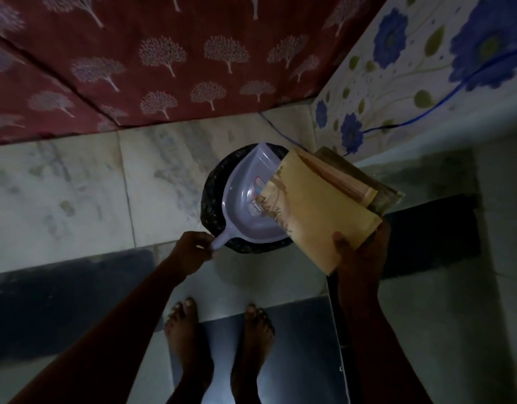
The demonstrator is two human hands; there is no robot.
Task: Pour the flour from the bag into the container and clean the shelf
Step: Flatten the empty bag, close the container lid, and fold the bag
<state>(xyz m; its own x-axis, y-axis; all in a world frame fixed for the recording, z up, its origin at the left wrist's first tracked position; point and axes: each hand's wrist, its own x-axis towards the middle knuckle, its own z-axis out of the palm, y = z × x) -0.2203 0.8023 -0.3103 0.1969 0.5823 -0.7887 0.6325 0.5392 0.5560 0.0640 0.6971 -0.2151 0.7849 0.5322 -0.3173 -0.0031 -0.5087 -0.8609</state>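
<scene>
A pale lilac plastic dustpan lies tilted over a round bin lined with a black bag on the floor. My left hand grips the dustpan's short handle at the bin's near rim. My right hand holds a stack of folded yellowish-brown paper sheets at its lower corner, with the stack's far end over the dustpan and the bin. No flour bag or container is visible.
A red curtain with a white tree pattern hangs behind the bin. A white cloth with blue flowers covers a raised surface at right, and a blue cord runs across it. My bare feet stand on the tiled floor.
</scene>
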